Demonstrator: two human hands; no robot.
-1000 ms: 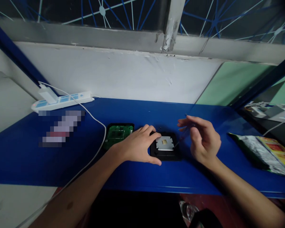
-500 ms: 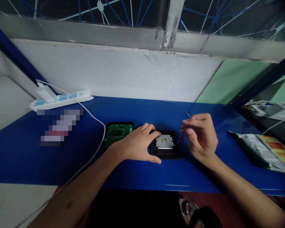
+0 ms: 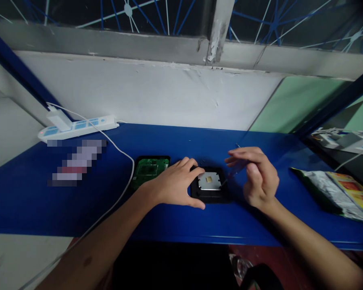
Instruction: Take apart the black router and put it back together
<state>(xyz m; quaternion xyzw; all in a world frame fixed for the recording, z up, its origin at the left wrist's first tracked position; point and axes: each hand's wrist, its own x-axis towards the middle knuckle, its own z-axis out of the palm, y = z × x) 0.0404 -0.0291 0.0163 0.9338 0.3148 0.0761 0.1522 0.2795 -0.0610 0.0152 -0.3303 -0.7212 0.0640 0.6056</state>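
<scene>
A black housing [image 3: 213,197] with a silver metal plate [image 3: 211,184] inside lies on the blue table. My left hand [image 3: 180,181] spans its left side, fingers spread, with fingertips at the upper left corner and the thumb at the lower edge. To the right, my right hand [image 3: 257,173] holds a screwdriver with a translucent purple handle [image 3: 238,167]; its thin shaft slants down to the right edge of the plate. A green circuit board [image 3: 151,168] in a black frame lies left of the housing, partly behind my left hand.
A white power strip [image 3: 81,128] with a plugged-in charger stands at the back left. Its white cable [image 3: 121,150] curves across the table beside the circuit board. A silver and yellow packet [image 3: 339,191] lies at the right. Tiny dark pieces sit just behind the housing.
The thumb of my right hand has shifted right, away from the fingertips, and the fingers have straightened around the screwdriver handle. My left hand has stayed in place.
</scene>
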